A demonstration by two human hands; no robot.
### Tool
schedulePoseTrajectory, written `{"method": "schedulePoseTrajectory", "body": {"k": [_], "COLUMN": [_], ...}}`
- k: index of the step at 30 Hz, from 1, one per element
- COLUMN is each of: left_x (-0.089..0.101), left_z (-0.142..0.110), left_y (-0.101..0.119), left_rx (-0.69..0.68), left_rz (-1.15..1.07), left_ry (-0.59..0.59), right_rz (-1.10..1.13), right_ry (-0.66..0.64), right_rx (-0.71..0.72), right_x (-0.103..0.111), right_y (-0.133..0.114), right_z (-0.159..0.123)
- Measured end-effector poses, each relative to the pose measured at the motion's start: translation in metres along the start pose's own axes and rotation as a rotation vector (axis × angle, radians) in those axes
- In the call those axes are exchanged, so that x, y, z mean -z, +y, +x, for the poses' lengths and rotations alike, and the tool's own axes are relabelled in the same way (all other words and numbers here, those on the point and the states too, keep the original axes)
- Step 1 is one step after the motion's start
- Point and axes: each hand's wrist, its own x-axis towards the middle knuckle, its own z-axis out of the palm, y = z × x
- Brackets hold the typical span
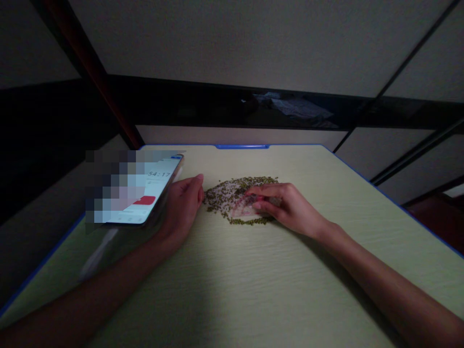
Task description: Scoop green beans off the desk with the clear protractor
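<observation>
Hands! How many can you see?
2. The left hand is between the phone and the small green grains; the right hand is at the grains' right side. Neither is hidden completely.

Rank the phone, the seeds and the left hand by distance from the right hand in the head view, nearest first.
From the right hand:
1. Seeds: right at its fingertips.
2. Left hand: by the seeds' left edge.
3. Phone: farther left, past the left hand.
</observation>
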Motion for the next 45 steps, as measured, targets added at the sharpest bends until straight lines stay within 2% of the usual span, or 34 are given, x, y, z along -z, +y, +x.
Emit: {"method": "schedulePoseTrajectory", "body": {"k": [5,26,45], "left_x": [0.000,0.000,-0.001], "left_z": [0.000,0.000,-0.001], "left_y": [0.001,0.000,0.001], "left_rx": [0.002,0.003,-0.009], "left_rz": [-0.016,-0.016,-0.019], "left_ry": [0.001,-0.005,-0.002], "right_rz": [0.027,-0.015,-0.057], "right_ry": [-0.005,0.058,0.063], "right_rx": [0.020,-0.098,-0.086], "right_x": [0.000,-0.009,-0.011], "right_y": [0.000,-0.005,-0.008], "right_z": [-0.001,0.001,0.001]}}
